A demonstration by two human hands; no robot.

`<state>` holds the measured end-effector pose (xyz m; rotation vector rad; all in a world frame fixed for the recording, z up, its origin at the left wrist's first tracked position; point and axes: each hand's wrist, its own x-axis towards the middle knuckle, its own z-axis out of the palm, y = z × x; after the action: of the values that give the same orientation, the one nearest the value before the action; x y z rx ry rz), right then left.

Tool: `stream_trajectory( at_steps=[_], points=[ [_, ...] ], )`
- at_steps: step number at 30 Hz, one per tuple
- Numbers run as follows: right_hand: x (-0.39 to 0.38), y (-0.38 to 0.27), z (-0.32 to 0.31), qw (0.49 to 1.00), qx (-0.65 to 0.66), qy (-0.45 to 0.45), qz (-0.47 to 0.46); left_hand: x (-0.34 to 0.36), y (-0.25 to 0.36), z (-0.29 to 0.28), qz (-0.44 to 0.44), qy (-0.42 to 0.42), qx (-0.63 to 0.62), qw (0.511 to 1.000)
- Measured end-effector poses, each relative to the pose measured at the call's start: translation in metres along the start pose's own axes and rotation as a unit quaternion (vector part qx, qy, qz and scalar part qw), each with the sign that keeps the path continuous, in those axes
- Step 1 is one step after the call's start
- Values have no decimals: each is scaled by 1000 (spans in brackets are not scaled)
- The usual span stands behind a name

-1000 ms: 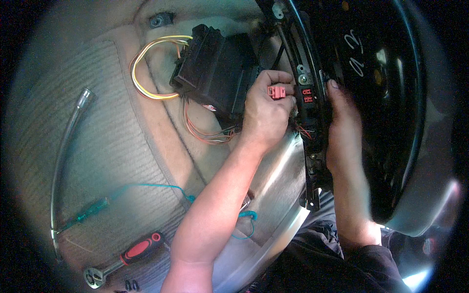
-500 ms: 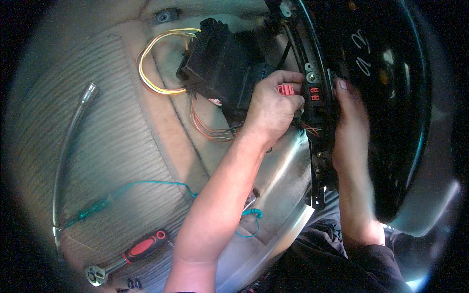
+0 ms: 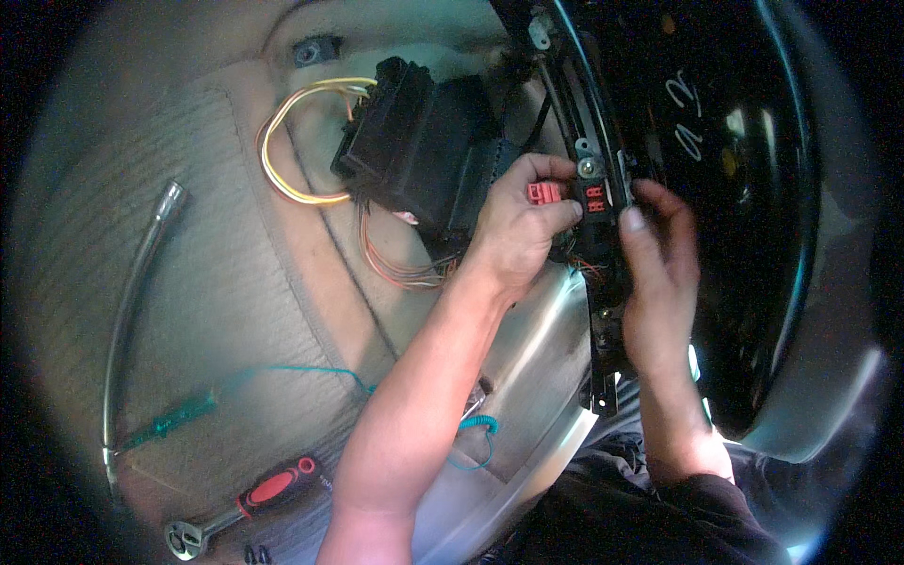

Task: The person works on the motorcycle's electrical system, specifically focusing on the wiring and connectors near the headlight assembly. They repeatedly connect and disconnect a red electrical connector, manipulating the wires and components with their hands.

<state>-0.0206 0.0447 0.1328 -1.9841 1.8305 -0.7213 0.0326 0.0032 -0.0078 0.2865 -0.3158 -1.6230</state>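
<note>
My left hand (image 3: 518,226) is closed in a pinch around a red plastic connector (image 3: 543,194), thumb below and fingers above. Just right of it, a black block with red slotted inserts (image 3: 594,199) sits against a black metal rail (image 3: 617,122). My right hand (image 3: 661,259) grips the rail's far side, its thumb pressed on the edge and its fingers curled; what the fingertips touch is partly hidden. Beside my left hand rests a black box-shaped unit (image 3: 414,151) with looped yellow and white wires (image 3: 273,155). Thin coloured wires (image 3: 589,268) show below the block.
On the ribbed carpet lie a long bent metal bar (image 3: 122,320), a ratchet with a red and black handle (image 3: 273,488) and a teal cord (image 3: 311,368). A large glossy black panel (image 3: 734,235) bounds the right side. Small black clips (image 3: 256,554) lie near the bottom.
My right hand has shifted so its thumb and fingers come round the rail's edge beside the block. My left hand still pinches the red connector. The view has tilted slightly.
</note>
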Motion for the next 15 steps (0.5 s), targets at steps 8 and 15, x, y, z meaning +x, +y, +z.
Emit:
stream_trajectory(
  at_steps=[8,15],
  points=[
    [-89,10,-28,897,-159,-223,-345,1,-6,3,9,-56,-124,991],
    [-113,54,-117,853,-153,-497,-54,1,-6,0,8,-47,-155,987]
  ],
)
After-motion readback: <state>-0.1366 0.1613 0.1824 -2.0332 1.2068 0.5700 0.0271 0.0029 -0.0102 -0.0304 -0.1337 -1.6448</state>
